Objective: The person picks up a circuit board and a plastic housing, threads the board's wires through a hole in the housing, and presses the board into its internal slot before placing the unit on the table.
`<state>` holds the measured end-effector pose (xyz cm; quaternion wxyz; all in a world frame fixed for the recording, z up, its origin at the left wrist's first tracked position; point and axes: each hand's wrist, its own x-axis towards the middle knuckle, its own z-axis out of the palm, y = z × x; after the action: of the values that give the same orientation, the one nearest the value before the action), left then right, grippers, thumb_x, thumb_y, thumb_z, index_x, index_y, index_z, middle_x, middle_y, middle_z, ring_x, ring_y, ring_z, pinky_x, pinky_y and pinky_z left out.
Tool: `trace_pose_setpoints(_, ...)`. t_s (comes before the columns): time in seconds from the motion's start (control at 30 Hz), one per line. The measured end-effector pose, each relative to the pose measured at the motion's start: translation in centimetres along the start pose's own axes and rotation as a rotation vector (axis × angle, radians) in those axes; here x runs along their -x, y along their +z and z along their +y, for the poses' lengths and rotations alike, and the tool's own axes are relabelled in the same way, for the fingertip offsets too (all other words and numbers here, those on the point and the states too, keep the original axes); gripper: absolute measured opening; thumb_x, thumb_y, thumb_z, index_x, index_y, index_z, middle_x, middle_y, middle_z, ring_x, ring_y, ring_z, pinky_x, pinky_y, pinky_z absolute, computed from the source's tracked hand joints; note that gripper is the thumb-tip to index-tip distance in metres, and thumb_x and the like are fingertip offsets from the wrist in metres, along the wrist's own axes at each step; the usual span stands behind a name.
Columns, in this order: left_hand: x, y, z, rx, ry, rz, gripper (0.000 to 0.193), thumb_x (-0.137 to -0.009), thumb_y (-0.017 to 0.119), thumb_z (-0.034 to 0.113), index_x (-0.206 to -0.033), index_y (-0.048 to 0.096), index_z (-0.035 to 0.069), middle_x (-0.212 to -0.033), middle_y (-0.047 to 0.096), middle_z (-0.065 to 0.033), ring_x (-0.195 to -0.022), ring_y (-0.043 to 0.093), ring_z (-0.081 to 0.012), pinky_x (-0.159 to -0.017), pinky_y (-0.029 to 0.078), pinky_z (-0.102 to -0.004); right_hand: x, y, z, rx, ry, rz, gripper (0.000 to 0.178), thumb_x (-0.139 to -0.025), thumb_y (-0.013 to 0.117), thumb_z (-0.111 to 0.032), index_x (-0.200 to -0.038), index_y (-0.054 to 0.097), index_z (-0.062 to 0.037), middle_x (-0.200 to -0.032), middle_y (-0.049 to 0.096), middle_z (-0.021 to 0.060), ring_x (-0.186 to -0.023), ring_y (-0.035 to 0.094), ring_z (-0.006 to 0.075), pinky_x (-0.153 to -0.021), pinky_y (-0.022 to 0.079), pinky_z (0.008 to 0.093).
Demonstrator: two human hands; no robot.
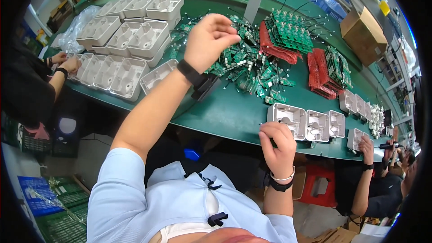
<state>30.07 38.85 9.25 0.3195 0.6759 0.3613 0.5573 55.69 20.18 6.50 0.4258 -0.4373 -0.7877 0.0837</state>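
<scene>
My left hand (209,41) is raised above a heap of small green circuit boards (258,78) with thin dark cables. Its fingers are loosely bent, the thumb stands apart, and nothing shows between them. Close to the table's front edge, my right hand (278,147) is beside the near left corner of a light grey plastic housing (292,110). Its fingers curve with the thumb apart and no held thing is visible; whether they touch the housing, I cannot tell. Two more open housings (317,126) continue the row to the right, with parts inside.
Stacked empty grey housings (146,40) fill the table's left side. Green board panels (288,29) and red bubble wrap (320,74) lie farther back, near a cardboard box (363,36). Co-workers' hands (67,64) are busy at the left; another person's hand (366,148) works at the right.
</scene>
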Motion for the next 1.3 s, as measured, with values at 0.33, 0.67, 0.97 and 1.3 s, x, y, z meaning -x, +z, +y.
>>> trace_pose_setpoints(0.33,5.4,-1.6,3.5,-0.095,0.054,-0.009,0.021,-0.088,0.078,-0.001,-0.108,0.073,0.003,-0.104,0.075,-0.0057,-0.091,0.073,-0.0155,-0.081,0.059,-0.0305,-5.2,4.9,0.4,-1.360,0.783,-0.422,0.036,-0.110,0.062,-0.032,-0.132,0.067,-0.0034,-0.094,0.069,0.0014,-0.074,0.058,0.0120,-0.063,0.046,0.0250)
trace_pose_setpoints(0.67,13.0,-4.7,6.4,-0.624,0.590,-0.281,0.036,-0.081,0.079,0.006,-0.116,0.071,0.004,-0.123,0.072,-0.0125,-0.109,0.071,-0.0348,-0.093,0.056,-0.0430,-7.5,8.8,-1.1,-1.538,1.068,-0.574,0.049,-0.117,0.043,-0.044,-0.126,0.066,-0.0010,-0.092,0.066,0.0023,-0.069,0.051,0.0083,-0.055,0.035,0.0213)
trace_pose_setpoints(0.97,17.1,-12.5,3.9,-1.236,-0.060,-0.082,0.095,-0.072,0.090,0.032,-0.152,0.045,0.008,-0.149,0.053,-0.0206,-0.145,0.045,-0.0402,-0.123,0.028,-0.0609,-5.6,9.7,-0.7,-1.471,0.732,-0.199,0.025,-0.112,0.058,-0.018,-0.126,0.066,0.0008,-0.120,0.071,0.0119,-0.102,0.073,0.0176,-0.080,0.061,0.0272)
trace_pose_setpoints(1.3,18.1,-12.1,4.9,-0.992,-0.011,-0.098,0.105,-0.066,0.091,0.028,-0.155,0.040,0.006,-0.150,0.051,-0.0220,-0.143,0.046,-0.0433,-0.121,0.027,-0.0662,-3.3,8.4,-0.8,-0.976,0.377,0.071,0.021,-0.105,0.063,0.001,-0.126,0.066,0.0029,-0.121,0.072,0.0142,-0.102,0.074,0.0204,-0.091,0.060,0.0293)
